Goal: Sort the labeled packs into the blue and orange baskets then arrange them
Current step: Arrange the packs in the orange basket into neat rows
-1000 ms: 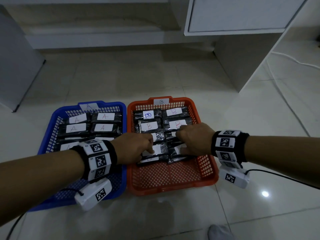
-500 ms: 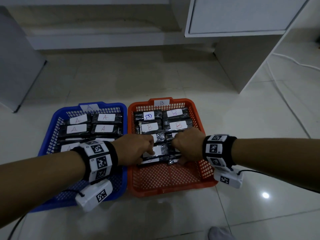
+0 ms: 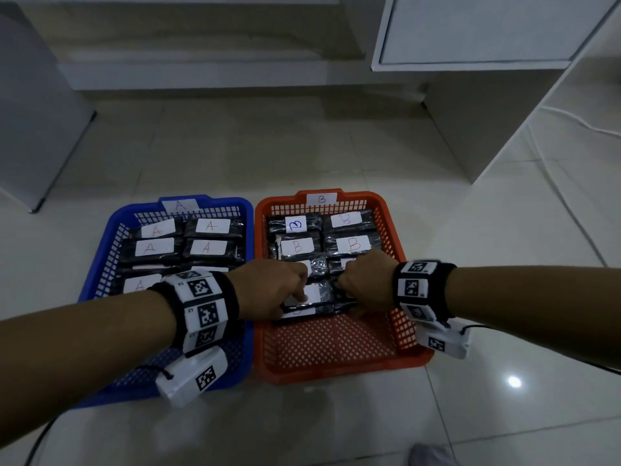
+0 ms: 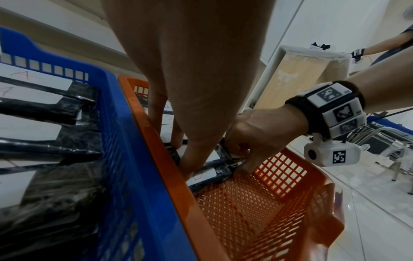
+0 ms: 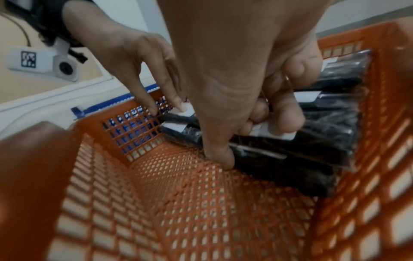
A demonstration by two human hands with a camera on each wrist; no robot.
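The blue basket labelled A holds several black packs with white A labels. To its right, the orange basket labelled B holds several B packs in its far half. Both hands are down in the orange basket at the nearest row. My left hand pinches the left end of the front B pack, thumb low and fingers on its label. My right hand grips the neighbouring pack, with its thumb against the front edge and its fingers curled over the top.
The near half of the orange basket is bare mesh. A white cabinet stands at the back right and a grey unit at the left. A cable lies on the tiled floor. Another person is far off.
My right hand has slid left along the front row of B packs, close to my left hand. The left hand has stayed almost where it was.
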